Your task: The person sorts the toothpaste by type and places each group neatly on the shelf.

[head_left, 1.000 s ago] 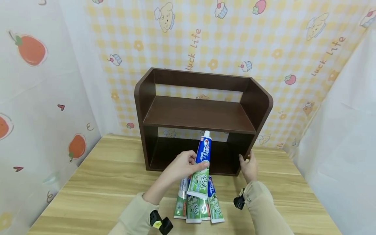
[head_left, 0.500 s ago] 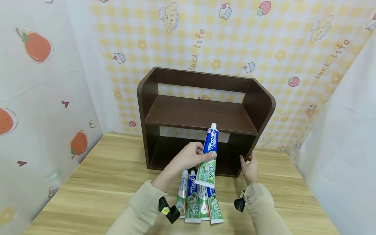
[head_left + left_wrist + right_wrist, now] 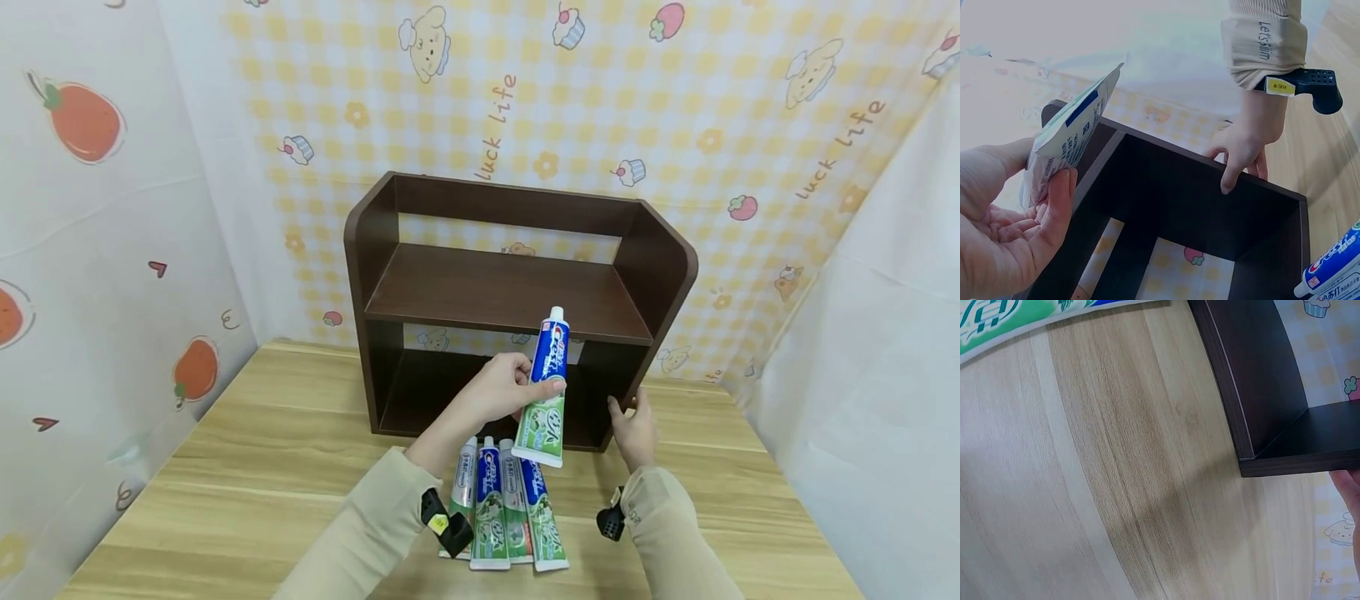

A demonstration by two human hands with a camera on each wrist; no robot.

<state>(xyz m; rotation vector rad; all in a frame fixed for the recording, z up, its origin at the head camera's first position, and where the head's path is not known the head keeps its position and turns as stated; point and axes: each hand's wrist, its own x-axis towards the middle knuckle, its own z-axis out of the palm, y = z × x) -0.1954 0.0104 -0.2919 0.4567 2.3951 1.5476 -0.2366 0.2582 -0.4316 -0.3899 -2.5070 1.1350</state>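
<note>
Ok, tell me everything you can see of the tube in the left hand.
The toothpaste tube looks plastic: blue above, green below, white lettering, white cap on, flat pale bottom end. It tilts cap-up in front of the brown shelf, in the grip of the left hand, thumb across its front.

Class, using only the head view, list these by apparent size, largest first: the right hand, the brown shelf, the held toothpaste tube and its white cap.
1. Brown shelf
2. Held toothpaste tube
3. Right hand
4. White cap, clearly smallest
</note>
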